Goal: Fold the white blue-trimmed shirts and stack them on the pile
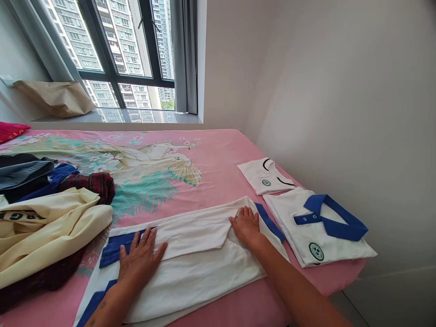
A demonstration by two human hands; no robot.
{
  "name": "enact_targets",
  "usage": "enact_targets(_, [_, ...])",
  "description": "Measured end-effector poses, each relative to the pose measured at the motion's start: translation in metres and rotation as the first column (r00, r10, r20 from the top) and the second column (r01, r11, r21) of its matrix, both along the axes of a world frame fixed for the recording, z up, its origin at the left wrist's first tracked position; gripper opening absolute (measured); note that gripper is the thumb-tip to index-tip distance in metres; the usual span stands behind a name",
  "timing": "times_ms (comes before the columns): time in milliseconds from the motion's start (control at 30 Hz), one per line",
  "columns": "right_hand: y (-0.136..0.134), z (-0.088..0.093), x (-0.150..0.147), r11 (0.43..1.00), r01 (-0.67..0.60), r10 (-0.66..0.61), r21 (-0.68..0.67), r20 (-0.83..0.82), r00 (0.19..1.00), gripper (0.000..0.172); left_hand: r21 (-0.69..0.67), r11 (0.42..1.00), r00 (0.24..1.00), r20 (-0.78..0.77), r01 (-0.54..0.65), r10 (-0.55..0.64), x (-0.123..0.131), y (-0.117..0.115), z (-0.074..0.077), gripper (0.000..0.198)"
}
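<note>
A white shirt with blue trim (pixel 204 272) lies partly folded on the pink bed sheet (pixel 218 168), one sleeve laid across its body. Flat on the blue-cuffed end of that sleeve rests my left hand (pixel 141 256), fingers spread. My right hand (pixel 247 225) presses on the shirt near its blue-edged shoulder, fingers slightly apart. Just right of the shirt sits a folded white polo shirt with a blue collar (pixel 289 227) and a round green badge. Beyond it is a smaller folded white shirt with dark trim (pixel 255 177).
At the left, a heap of clothes holds a cream garment (pixel 61 227), a red plaid piece (pixel 98 184) and dark and blue items. A brown paper bag (pixel 56 97) stands on the window sill. The wall (pixel 340 113) borders the bed's right side.
</note>
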State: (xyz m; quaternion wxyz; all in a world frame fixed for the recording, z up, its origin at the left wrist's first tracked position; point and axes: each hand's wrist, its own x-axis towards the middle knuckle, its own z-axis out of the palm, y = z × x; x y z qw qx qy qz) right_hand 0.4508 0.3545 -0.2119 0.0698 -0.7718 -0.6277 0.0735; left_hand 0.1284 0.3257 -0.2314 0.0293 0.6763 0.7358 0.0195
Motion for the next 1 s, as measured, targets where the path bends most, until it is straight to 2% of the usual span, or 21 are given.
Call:
enact_targets(33, [-0.001,-0.003,0.000,1.000,0.004,-0.004,0.015,0.008,1.000,0.061,-0.005,1.000,1.000,-0.002,-0.005,0.005,0.000,-0.001,-0.002,0.065])
enact_targets(133, [-0.001,-0.006,-0.002,0.981,-0.190,0.191,0.030,-0.038,0.981,0.057,-0.002,1.000,1.000,-0.023,-0.011,0.011,0.001,-0.003,-0.003,0.068])
enact_targets(200, [0.004,-0.006,0.000,0.969,-0.248,0.246,-0.014,-0.086,0.965,0.057,-0.007,1.000,0.999,-0.042,-0.021,0.020,0.003,-0.003,-0.002,0.067])
enact_targets(267, [0.012,-0.004,0.007,0.988,-0.152,0.148,-0.038,-0.088,0.985,0.058,-0.007,1.000,0.998,-0.056,-0.029,0.029,0.004,-0.004,0.000,0.067])
enact_targets(333, [0.018,-0.001,0.016,1.000,-0.008,0.007,-0.013,-0.061,0.998,0.058,-0.007,1.000,0.998,-0.053,-0.028,0.027,0.004,-0.005,0.001,0.067])
enact_targets(400, [0.017,0.003,0.019,0.998,0.055,-0.054,0.040,-0.041,0.998,0.057,-0.007,1.000,0.999,-0.038,-0.025,0.024,0.004,-0.005,0.001,0.069])
enact_targets(433, [0.013,0.005,0.017,0.997,0.028,-0.025,0.074,-0.037,0.999,0.056,-0.004,1.000,0.999,-0.031,-0.024,0.024,0.004,-0.005,0.001,0.070])
enact_targets(500, [0.001,0.008,0.006,0.984,-0.143,0.148,0.106,-0.039,0.988,0.056,0.002,1.000,1.000,-0.017,-0.021,0.021,0.003,-0.004,0.001,0.074])
enact_targets(567, [-0.015,0.010,-0.007,0.941,-0.337,0.339,0.038,-0.068,0.938,0.058,0.000,1.000,1.000,-0.007,-0.011,0.011,0.002,-0.004,0.001,0.078])
enact_targets(633, [-0.030,0.009,-0.015,0.918,-0.390,0.381,-0.073,-0.109,0.918,0.064,-0.006,1.000,1.000,0.000,-0.003,0.003,0.001,-0.004,0.001,0.080])
enact_targets(700, [-0.039,0.010,-0.013,0.948,-0.310,0.296,-0.076,-0.155,0.942,0.062,-0.006,1.000,1.000,-0.001,-0.001,0.001,0.001,-0.005,0.002,0.080])
enact_targets(833, [-0.033,0.014,0.014,0.985,-0.134,0.158,0.106,-0.265,0.951,0.034,0.001,1.000,1.000,-0.002,-0.009,0.009,0.003,-0.005,0.004,0.079])
enact_targets(933, [-0.013,0.018,0.037,0.990,-0.035,0.077,0.134,-0.319,0.945,0.034,-0.008,1.000,1.000,0.003,-0.017,0.018,0.006,-0.006,0.005,0.078])
enact_targets(1000, [0.002,0.019,0.049,0.996,0.015,0.020,0.089,-0.386,0.922,0.039,0.000,1.000,1.000,0.009,-0.019,0.019,0.005,-0.006,0.005,0.077])
